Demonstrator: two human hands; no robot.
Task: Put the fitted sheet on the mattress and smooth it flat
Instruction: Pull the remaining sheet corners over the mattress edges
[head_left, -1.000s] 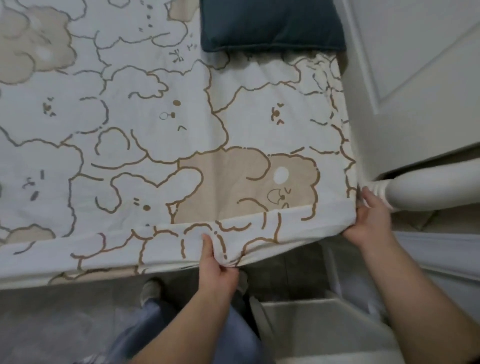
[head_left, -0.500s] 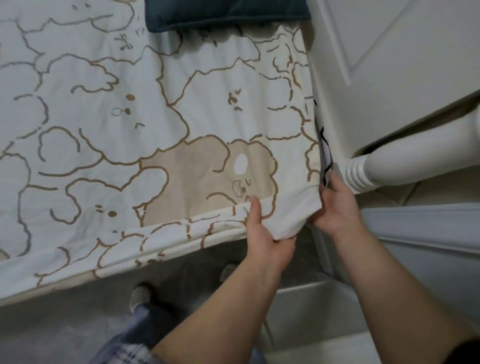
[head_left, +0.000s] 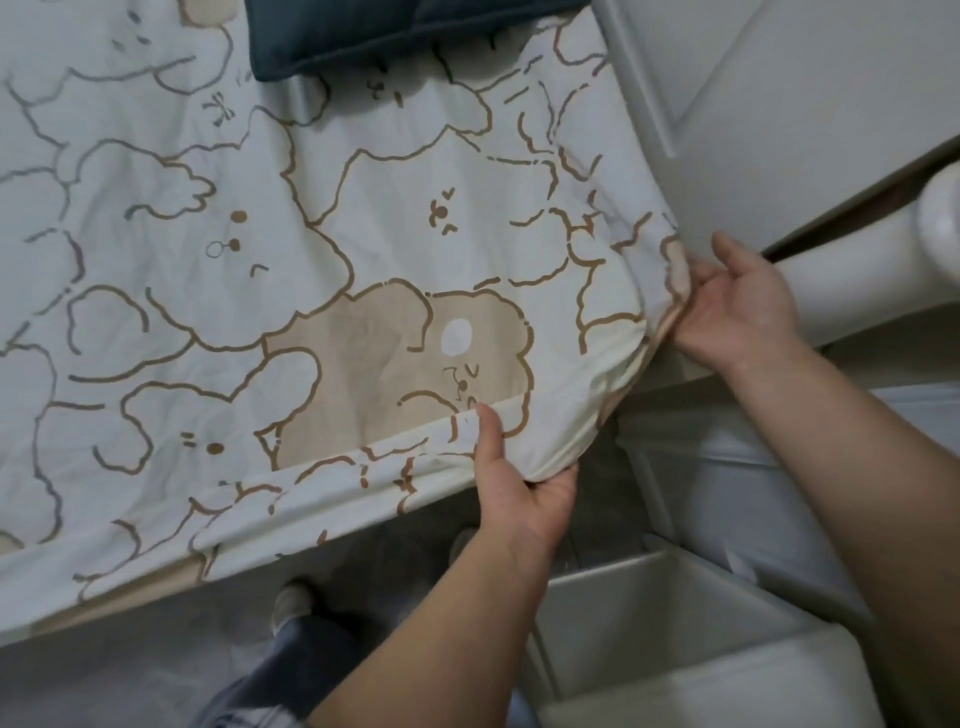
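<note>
- Since half a second ago: sheet corner now bulges round and lifted between the hands; right hand (head_left: 737, 312) has moved up the side edge, left hand (head_left: 519, 488) sits under the corner.
- Fitted sheet (head_left: 311, 260), cream with brown-outlined cartoon animals, covers the mattress top; near edge hangs over the side.
- Left hand: thumb on top, fingers curled beneath, pinching the corner hem.
- Right hand: fingers loosely spread, gripping gathered fabric at the corner's side, next to a white bed post (head_left: 872, 280).
- Dark teal pillow (head_left: 405, 31) lies on the sheet at the far end.
- No legible writing or labels.
- White bin (head_left: 675, 623) below on the floor; contents cannot be made out.
</note>
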